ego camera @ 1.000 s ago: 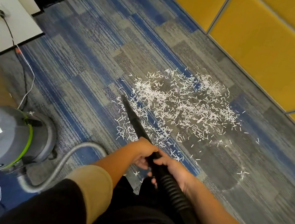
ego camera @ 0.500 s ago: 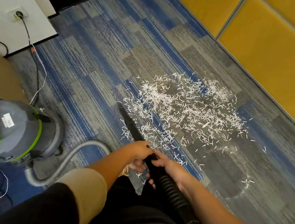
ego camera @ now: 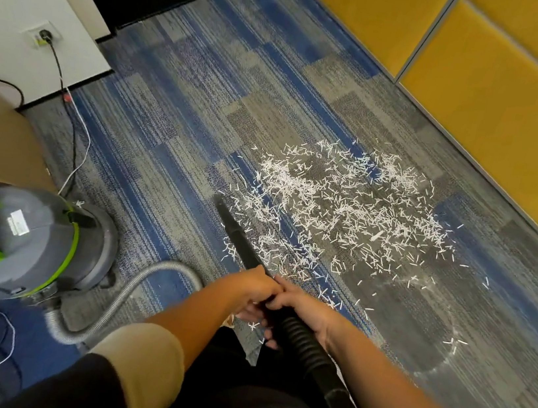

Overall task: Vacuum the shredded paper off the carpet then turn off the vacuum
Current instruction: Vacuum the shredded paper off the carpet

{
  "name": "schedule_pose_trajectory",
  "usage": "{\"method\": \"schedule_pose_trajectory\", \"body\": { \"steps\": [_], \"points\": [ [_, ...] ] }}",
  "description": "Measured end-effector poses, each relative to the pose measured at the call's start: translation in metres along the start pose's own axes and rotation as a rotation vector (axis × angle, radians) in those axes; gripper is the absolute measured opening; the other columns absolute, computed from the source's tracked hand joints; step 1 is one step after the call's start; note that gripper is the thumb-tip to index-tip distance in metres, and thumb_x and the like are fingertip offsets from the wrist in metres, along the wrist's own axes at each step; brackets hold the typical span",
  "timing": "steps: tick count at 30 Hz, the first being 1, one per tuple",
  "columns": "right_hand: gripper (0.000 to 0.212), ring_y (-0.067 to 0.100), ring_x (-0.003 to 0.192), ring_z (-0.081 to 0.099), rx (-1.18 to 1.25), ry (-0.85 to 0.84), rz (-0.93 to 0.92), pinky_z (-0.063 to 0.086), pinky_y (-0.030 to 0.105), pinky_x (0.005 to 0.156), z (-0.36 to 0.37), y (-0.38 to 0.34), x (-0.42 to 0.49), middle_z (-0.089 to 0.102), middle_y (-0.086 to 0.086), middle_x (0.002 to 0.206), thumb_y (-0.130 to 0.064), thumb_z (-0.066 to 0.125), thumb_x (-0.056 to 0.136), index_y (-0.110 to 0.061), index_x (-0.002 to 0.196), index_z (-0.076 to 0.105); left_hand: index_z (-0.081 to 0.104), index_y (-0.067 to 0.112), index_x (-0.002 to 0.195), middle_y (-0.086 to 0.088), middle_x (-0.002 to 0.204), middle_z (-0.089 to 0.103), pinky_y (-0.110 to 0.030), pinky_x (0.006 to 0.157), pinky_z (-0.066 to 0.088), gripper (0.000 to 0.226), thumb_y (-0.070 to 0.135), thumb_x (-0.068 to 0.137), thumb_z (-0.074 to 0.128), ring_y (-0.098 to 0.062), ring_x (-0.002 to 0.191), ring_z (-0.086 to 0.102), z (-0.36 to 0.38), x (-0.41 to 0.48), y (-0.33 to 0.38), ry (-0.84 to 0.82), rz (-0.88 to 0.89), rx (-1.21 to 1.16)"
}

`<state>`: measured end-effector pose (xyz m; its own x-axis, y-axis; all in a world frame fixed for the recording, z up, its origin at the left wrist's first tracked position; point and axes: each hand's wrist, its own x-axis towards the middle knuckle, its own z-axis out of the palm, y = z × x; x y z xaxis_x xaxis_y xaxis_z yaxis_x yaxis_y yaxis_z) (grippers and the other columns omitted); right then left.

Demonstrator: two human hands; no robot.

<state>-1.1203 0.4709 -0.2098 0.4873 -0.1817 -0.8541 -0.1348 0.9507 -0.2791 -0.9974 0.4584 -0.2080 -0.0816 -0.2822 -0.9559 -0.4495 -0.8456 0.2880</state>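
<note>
A tapered black plastic nozzle (ego camera: 239, 234) is clamped by left hand (ego camera: 252, 291) and right hand (ego camera: 309, 313), seemingly laid among thin white paper shreds (ego camera: 346, 208).

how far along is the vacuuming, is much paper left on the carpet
Barely started: no cleared strip shows. In hand: left hand and right hand grip the black nozzle, its tip at the near-left edge of the shredded paper. Left: almost the whole patch lies on the carpet, then the vacuum needs switching off.
</note>
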Motion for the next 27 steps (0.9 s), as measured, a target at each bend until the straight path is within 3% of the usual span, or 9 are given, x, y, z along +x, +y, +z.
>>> {"method": "schedule_pose_trajectory", "body": {
  "steps": [2, 4, 7, 10, 14, 20, 23, 27],
  "points": [
    [0.062, 0.024, 0.050, 0.057, 0.018, -0.016, 0.012, 0.053, 0.030, 0.045, -0.001, 0.002, -0.001, 0.054, 0.018, 0.070, 0.002, 0.041, 0.091, -0.039, 0.135, 0.024, 0.032, 0.010, 0.129, -0.006, 0.059, 0.047, -0.025, 0.042, 0.038, 0.037, 0.018, 0.096, 0.046, -0.010, 0.036, 0.041, -0.001, 0.002, -0.002, 0.020, -0.006, 0.015],
    [0.060, 0.023, 0.047, 0.056, 0.038, -0.011, 0.015, 0.051, 0.028, 0.042, -0.003, 0.003, -0.003, 0.054, 0.018, 0.069, 0.003, 0.040, 0.091, -0.035, 0.135, 0.027, 0.020, 0.015, 0.143, -0.005, 0.060, 0.048, -0.023, 0.041, 0.036, 0.054, 0.020, 0.096, 0.046, -0.009, 0.038, 0.042, 0.000, 0.007, -0.003, 0.019, -0.013, 0.015],
    [0.054, 0.022, 0.043, 0.055, 0.044, 0.015, 0.010, 0.050, 0.026, 0.039, -0.006, 0.002, -0.004, 0.054, 0.017, 0.066, 0.003, 0.040, 0.091, -0.030, 0.133, 0.031, 0.024, 0.014, 0.141, -0.008, 0.075, 0.056, -0.029, 0.052, 0.044, 0.051, 0.022, 0.096, 0.047, -0.013, 0.051, 0.048, 0.004, 0.010, -0.003, 0.039, 0.012, -0.028],
    [0.061, 0.023, 0.040, 0.055, 0.042, 0.069, -0.009, 0.049, 0.026, 0.038, -0.010, -0.001, -0.004, 0.054, 0.018, 0.063, 0.003, 0.043, 0.091, -0.035, 0.137, 0.028, 0.031, 0.015, 0.137, -0.006, 0.096, 0.057, -0.036, 0.071, 0.053, 0.043, 0.022, 0.097, 0.045, -0.017, 0.075, 0.058, 0.008, 0.009, 0.003, 0.071, 0.066, -0.068],
    [0.060, 0.024, 0.041, 0.054, 0.037, 0.083, -0.033, 0.049, 0.026, 0.039, -0.015, -0.008, -0.009, 0.053, 0.019, 0.070, 0.004, 0.043, 0.090, -0.037, 0.131, 0.031, 0.034, 0.014, 0.131, -0.006, 0.089, 0.058, -0.029, 0.060, 0.050, 0.035, 0.022, 0.098, 0.041, -0.014, 0.064, 0.057, 0.009, 0.007, 0.015, 0.041, 0.089, -0.035],
    [0.038, 0.024, 0.047, 0.054, -0.037, 0.027, -0.026, 0.049, 0.026, 0.041, -0.007, -0.012, -0.008, 0.053, 0.020, 0.075, 0.004, 0.042, 0.090, -0.027, 0.111, 0.040, 0.038, 0.012, 0.121, -0.008, 0.072, 0.055, -0.032, 0.058, 0.047, 0.027, 0.021, 0.096, 0.044, -0.015, 0.054, 0.050, 0.001, 0.003, 0.009, 0.049, 0.079, -0.066],
    [0.035, 0.024, 0.046, 0.054, -0.030, 0.029, -0.010, 0.049, 0.027, 0.041, -0.005, -0.014, -0.002, 0.053, 0.020, 0.078, 0.004, 0.043, 0.089, -0.025, 0.109, 0.045, 0.037, 0.017, 0.116, -0.008, 0.082, 0.057, -0.034, 0.065, 0.048, 0.020, 0.021, 0.097, 0.044, -0.015, 0.061, 0.051, -0.003, -0.003, 0.007, 0.052, 0.073, -0.109],
    [0.025, 0.023, 0.044, 0.054, -0.068, 0.075, -0.017, 0.050, 0.027, 0.040, -0.010, -0.021, 0.001, 0.055, 0.021, 0.083, 0.005, 0.045, 0.087, -0.011, 0.105, 0.041, 0.034, 0.020, 0.133, -0.010, 0.101, 0.062, -0.029, 0.064, 0.047, 0.039, 0.023, 0.096, 0.045, -0.013, 0.063, 0.051, -0.002, -0.005, 0.013, 0.062, 0.112, -0.099]
  ]
}}
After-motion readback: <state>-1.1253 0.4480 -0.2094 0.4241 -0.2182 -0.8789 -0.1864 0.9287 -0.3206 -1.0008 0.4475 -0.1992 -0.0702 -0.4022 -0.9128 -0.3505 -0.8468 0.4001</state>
